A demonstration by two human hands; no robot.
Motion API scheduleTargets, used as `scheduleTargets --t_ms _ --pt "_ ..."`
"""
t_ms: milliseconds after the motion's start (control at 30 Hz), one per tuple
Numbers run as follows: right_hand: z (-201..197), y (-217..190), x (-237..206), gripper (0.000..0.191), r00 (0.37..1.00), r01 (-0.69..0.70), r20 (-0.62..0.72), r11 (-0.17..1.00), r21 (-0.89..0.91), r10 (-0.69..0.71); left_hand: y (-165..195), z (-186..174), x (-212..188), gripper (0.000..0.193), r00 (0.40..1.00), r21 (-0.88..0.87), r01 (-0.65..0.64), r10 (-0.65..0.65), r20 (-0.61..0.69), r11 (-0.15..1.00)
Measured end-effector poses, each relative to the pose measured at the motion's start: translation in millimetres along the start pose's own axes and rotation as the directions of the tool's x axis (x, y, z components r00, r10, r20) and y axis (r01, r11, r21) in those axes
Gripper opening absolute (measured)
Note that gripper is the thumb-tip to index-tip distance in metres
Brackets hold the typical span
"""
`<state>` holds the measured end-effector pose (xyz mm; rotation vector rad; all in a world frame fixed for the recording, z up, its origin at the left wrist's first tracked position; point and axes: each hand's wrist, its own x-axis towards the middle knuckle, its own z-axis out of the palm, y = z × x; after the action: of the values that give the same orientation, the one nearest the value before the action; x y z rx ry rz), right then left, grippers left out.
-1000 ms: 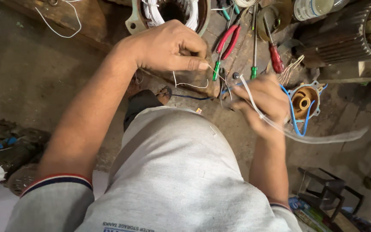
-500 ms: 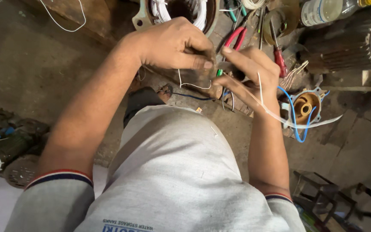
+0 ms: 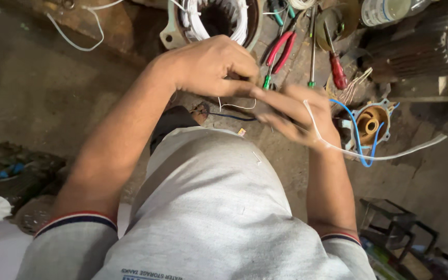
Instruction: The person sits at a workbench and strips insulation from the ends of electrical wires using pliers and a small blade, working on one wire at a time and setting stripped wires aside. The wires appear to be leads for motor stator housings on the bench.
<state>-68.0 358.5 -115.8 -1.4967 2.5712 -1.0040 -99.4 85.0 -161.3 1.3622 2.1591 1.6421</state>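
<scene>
Head view, both hands' grip (image 3: 252, 93) pinching white sleeve (image 3: 385, 154)

Dim, warm light from above; your right hand (image 3: 296, 116) blurs with motion, corners fall dark, edges bend slightly outward.

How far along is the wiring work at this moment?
Done: the motor housing already holds white windings. In hand: the left hand and right hand meet over a thin white wire. Left: the white sleeve trails loose and the pliers lie unused.
</scene>
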Motion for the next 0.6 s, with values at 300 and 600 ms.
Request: scheduleTargets --t_ms 300,600 --pt "27.7 -6.4 -52.8 0.036 0.808 -0.57 -0.033 0.795 0.208 0.588 -3.8 -0.8 -4.0 0.042 0.995 0.197 0.053 -0.034 -0.098 0.979" --pt "67.9 -65.9 -7.9 0.059 0.545 -0.146 0.075 0.007 0.989 0.835 -7.5 5.3 -12.9 0.024 0.974 0.267 -0.035 0.093 -0.208 0.963"
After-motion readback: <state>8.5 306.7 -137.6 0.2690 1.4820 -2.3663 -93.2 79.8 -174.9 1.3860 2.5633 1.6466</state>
